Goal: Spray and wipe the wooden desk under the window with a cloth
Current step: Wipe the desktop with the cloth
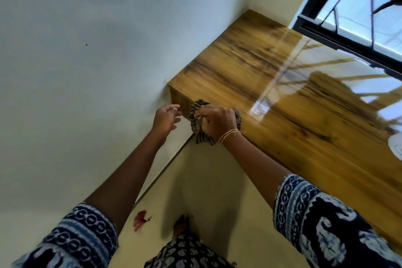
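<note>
The glossy wooden desk (272, 85) runs from the left wall corner to the right under the window (356, 8). My right hand (217, 121) grips a dark striped cloth (196, 124) at the desk's near left corner, with part of the cloth hanging over the front edge. My left hand (166, 117) hovers just left of that corner beside the cloth, fingers loosely curled and holding nothing. No spray bottle can be made out for sure.
A white wall (87, 61) stands close on the left. On the pale floor (206, 191) lies a small red tassel (140, 221), near my foot (181, 224). A white object (397, 147) sits on the desk at the right edge of the frame.
</note>
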{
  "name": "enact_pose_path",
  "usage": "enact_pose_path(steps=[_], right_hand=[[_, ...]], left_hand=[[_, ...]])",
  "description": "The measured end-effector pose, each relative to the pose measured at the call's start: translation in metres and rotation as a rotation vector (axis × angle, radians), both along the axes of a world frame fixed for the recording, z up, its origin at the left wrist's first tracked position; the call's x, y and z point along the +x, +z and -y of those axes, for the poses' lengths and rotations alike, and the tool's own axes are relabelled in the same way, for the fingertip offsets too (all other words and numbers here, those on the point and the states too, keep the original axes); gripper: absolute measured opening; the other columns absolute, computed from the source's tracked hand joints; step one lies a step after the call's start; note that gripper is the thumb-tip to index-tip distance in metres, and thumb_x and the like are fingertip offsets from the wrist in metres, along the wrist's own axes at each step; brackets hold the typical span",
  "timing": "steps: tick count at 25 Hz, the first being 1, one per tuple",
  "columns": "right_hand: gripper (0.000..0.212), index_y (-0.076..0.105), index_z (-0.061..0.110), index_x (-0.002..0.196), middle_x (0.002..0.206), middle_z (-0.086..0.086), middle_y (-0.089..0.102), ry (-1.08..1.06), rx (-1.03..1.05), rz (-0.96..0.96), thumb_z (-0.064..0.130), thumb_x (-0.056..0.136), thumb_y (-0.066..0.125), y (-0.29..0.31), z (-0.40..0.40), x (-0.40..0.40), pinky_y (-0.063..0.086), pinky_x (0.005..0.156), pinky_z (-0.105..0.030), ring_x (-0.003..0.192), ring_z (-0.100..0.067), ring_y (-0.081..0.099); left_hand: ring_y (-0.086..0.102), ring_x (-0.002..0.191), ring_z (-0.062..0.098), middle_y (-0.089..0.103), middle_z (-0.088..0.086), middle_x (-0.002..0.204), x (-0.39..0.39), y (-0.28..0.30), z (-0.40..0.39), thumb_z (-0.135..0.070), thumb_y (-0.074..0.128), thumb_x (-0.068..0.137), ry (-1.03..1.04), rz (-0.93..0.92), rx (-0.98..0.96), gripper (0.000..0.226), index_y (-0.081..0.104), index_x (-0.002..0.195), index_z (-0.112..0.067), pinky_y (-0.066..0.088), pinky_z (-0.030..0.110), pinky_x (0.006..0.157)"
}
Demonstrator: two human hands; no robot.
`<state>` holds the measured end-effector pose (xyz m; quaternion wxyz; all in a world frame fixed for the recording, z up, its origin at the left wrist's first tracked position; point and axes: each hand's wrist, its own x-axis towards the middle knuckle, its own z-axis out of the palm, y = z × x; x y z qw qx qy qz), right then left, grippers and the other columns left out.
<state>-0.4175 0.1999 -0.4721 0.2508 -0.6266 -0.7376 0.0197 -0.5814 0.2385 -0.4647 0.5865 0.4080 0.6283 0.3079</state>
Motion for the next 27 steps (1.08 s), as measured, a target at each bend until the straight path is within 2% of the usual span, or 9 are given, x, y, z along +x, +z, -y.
enact_pose_path(steps=[3, 6, 10, 14, 17, 19, 23, 25, 27], right_hand=[[0.034, 0.078, 0.020, 0.095, 0.086, -0.005, 0.076, -0.254, -0.227, -0.352, 0.009, 0.076, 0.052, 0.028, 0.042, 0.042, 0.057, 0.061, -0.032, 0.070, -0.021, 0.068], [0.026, 0.076, 0.007, 0.095, 0.087, -0.009, 0.074, -0.383, -0.307, -0.502, 0.004, 0.077, 0.056, 0.050, 0.096, 0.094, 0.056, 0.071, -0.033, 0.075, -0.020, 0.066], [0.010, 0.069, 0.008, 0.087, 0.081, -0.004, 0.063, -0.461, -0.462, -0.654, 0.009, 0.082, 0.061, 0.067, 0.155, 0.150, 0.047, 0.070, -0.029, 0.077, -0.016, 0.057], [0.012, 0.060, 0.011, 0.087, 0.082, -0.002, 0.059, -0.560, -0.550, -0.871, 0.022, 0.086, 0.066, 0.091, 0.210, 0.216, 0.048, 0.071, -0.029, 0.082, -0.016, 0.056], [0.012, 0.066, 0.009, 0.092, 0.088, -0.003, 0.063, -0.613, -0.455, -0.852, 0.019, 0.086, 0.066, 0.115, 0.243, 0.272, 0.045, 0.074, -0.028, 0.088, -0.016, 0.057], [0.021, 0.068, 0.003, 0.102, 0.101, -0.010, 0.066, -0.698, -0.358, -0.723, 0.016, 0.086, 0.066, 0.121, 0.253, 0.303, 0.043, 0.081, -0.025, 0.097, -0.018, 0.059], [0.042, 0.054, 0.006, 0.122, 0.126, -0.021, 0.053, -1.043, -0.252, -0.238, 0.029, 0.087, 0.057, 0.094, 0.278, 0.333, 0.044, 0.096, -0.044, 0.116, -0.041, 0.052], [0.046, 0.051, 0.007, 0.124, 0.125, -0.021, 0.052, -1.062, -0.268, -0.211, 0.038, 0.089, 0.053, 0.066, 0.286, 0.315, 0.043, 0.093, -0.046, 0.114, -0.041, 0.052], [0.059, 0.044, 0.015, 0.132, 0.133, -0.024, 0.045, -0.984, -0.392, -0.060, 0.053, 0.087, 0.050, 0.035, 0.290, 0.290, 0.038, 0.098, -0.054, 0.122, -0.045, 0.043]], left_hand=[[0.063, 0.082, 0.021, 0.066, 0.010, 0.098, 0.033, 0.010, 0.040, -0.013, 0.046, 0.097, -0.067, 0.041, 0.046, 0.021, 0.061, 0.113, -0.011, 0.050, 0.031, 0.071], [0.062, 0.077, 0.019, 0.066, 0.012, 0.096, 0.080, 0.017, 0.091, -0.012, 0.048, 0.096, -0.183, 0.122, 0.050, 0.022, 0.061, 0.114, -0.007, 0.051, 0.025, 0.063], [0.065, 0.103, 0.027, 0.067, 0.011, 0.118, 0.146, 0.022, 0.146, -0.035, 0.058, 0.092, -0.530, 0.328, -0.126, 0.039, 0.060, 0.123, -0.012, 0.053, 0.040, 0.086], [0.062, 0.108, 0.036, 0.064, 0.022, 0.118, 0.217, 0.030, 0.204, -0.025, 0.067, 0.084, -0.761, 0.356, -0.201, 0.047, 0.058, 0.122, 0.002, 0.050, 0.052, 0.094], [0.063, 0.103, 0.029, 0.063, 0.019, 0.115, 0.274, 0.045, 0.236, -0.017, 0.060, 0.091, -0.727, 0.454, -0.239, 0.041, 0.055, 0.126, 0.002, 0.057, 0.039, 0.083], [0.064, 0.104, 0.026, 0.065, 0.013, 0.114, 0.301, 0.050, 0.244, -0.015, 0.061, 0.090, -0.708, 0.455, -0.213, 0.040, 0.055, 0.128, -0.003, 0.057, 0.034, 0.080], [0.063, 0.098, 0.018, 0.067, 0.007, 0.107, 0.341, 0.048, 0.246, -0.011, 0.060, 0.087, -0.618, -0.233, 0.360, 0.033, 0.061, 0.120, -0.008, 0.046, 0.022, 0.074], [0.059, 0.090, 0.011, 0.067, 0.006, 0.105, 0.348, 0.043, 0.241, -0.010, 0.055, 0.086, -0.549, -0.338, 0.460, 0.033, 0.063, 0.118, -0.009, 0.042, 0.020, 0.073], [0.059, 0.088, 0.010, 0.068, 0.007, 0.105, 0.357, 0.039, 0.235, -0.006, 0.052, 0.087, -0.547, -0.356, 0.507, 0.031, 0.064, 0.115, -0.008, 0.041, 0.018, 0.073]])
